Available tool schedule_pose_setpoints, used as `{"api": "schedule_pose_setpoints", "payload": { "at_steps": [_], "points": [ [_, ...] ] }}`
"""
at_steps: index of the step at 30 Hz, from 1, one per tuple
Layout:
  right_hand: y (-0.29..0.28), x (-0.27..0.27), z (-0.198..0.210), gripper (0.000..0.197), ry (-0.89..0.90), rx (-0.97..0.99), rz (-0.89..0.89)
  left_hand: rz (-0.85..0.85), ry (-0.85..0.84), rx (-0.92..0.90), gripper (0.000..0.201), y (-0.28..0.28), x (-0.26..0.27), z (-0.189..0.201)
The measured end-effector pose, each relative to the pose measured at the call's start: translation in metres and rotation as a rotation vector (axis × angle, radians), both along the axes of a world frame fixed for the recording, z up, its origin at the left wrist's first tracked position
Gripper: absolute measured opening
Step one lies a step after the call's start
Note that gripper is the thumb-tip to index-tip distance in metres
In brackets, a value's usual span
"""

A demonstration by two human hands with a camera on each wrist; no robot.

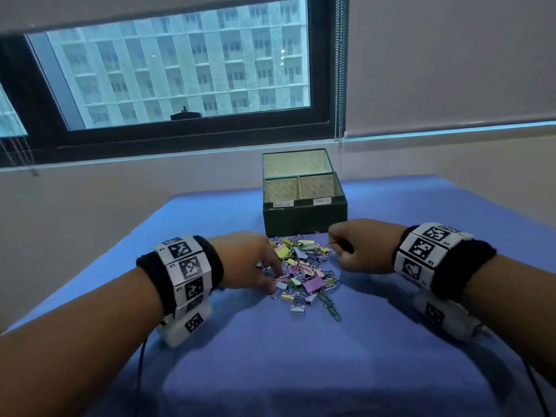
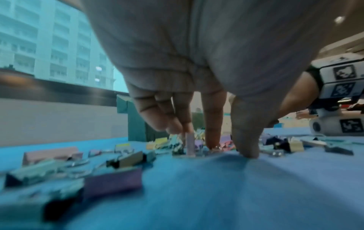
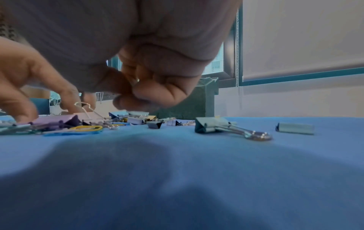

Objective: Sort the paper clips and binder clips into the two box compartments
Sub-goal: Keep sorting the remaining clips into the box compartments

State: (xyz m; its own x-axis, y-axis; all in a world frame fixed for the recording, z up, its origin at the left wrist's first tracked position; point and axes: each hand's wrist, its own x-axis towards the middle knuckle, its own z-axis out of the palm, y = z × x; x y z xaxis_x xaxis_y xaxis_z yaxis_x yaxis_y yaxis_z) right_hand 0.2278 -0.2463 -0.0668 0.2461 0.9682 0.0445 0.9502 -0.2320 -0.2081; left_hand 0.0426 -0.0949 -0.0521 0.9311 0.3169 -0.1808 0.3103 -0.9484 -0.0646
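Note:
A mixed pile of pastel binder clips and coloured paper clips [image 1: 301,273] lies on the blue cloth, just in front of the dark green box [image 1: 304,216]. The box's lid stands open, and a divider splits it into a left compartment [image 1: 279,189] and a right compartment [image 1: 320,186]. My left hand [image 1: 275,281] reaches down into the pile's left side. Its straight fingertips [image 2: 212,140] touch clips beside an upright lilac binder clip [image 2: 190,143]. My right hand [image 1: 334,245] hovers at the pile's far right. Its curled fingers [image 3: 157,93] pinch against the thumb, with a thin wire showing there.
A teal binder clip [image 3: 208,126] and a second teal clip [image 3: 295,128] lie apart on the right of the pile. A green paper clip [image 1: 331,308] lies at the near edge. The blue cloth [image 1: 270,356] is bare in front. A window and a blind chain [image 1: 340,70] are behind.

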Motion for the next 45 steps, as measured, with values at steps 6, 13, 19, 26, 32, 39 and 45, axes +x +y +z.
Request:
{"api": "schedule_pose_setpoints", "payload": {
  "at_steps": [6,13,19,26,32,39,45],
  "points": [
    [-0.001,-0.005,0.005,0.017,0.091,0.012,0.089,0.037,-0.133,-0.028,0.015,0.004,0.009,-0.009],
    [0.003,-0.004,-0.004,0.005,-0.050,-0.067,0.138,0.114,-0.391,0.007,0.012,0.017,0.006,-0.006],
    [0.005,0.002,-0.009,0.018,-0.039,-0.042,0.049,0.123,-0.333,-0.030,0.014,0.020,0.005,-0.009],
    [0.007,0.009,-0.006,0.017,-0.017,0.057,-0.011,0.121,-0.164,-0.017,0.023,0.020,0.008,-0.014],
    [0.007,0.008,-0.007,0.018,-0.040,-0.024,-0.044,0.040,-0.180,-0.034,0.008,0.017,0.008,-0.014],
    [0.005,0.003,0.000,0.020,0.085,-0.092,-0.039,-0.043,-0.179,-0.088,0.017,0.013,0.007,-0.015],
    [0.007,0.003,-0.001,0.038,0.073,-0.096,-0.049,0.052,-0.195,-0.013,0.035,0.018,0.006,-0.015]
  ]
}}
